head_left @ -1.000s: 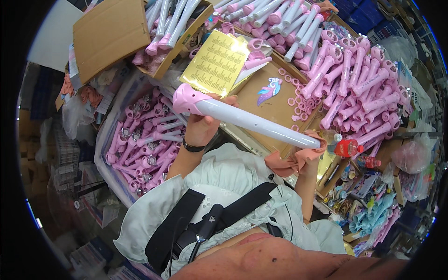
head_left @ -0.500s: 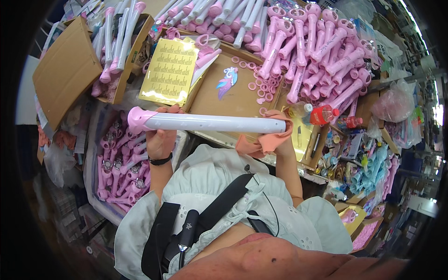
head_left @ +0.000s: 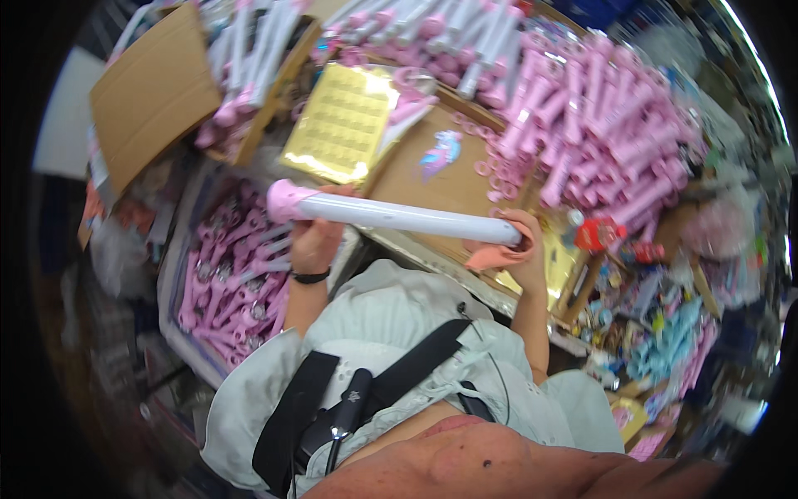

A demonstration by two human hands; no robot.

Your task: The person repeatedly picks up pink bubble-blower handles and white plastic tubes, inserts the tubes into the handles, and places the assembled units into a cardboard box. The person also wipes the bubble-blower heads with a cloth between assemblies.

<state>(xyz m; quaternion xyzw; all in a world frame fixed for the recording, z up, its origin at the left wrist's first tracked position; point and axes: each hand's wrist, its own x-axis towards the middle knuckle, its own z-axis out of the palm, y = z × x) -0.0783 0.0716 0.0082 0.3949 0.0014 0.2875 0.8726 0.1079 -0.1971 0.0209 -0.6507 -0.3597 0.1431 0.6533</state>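
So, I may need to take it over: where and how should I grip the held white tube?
Probably around its long, straight middle, coming from above: that stretch of the white tube is bare and faces the camera, while the left hand holds it near the pink end and the right hand has the other end in an orange cloth.

The white tube [head_left: 407,215] partly hides the left fingers [head_left: 338,190]

This looks like a workshop, because the same plastic parts lie in great number: a big heap of pink handles [head_left: 611,133], many pink pieces [head_left: 231,291] in a deep tub [head_left: 172,331], small rings [head_left: 504,173] in a cardboard tray [head_left: 465,181], and gold sheets [head_left: 341,121] beside it.
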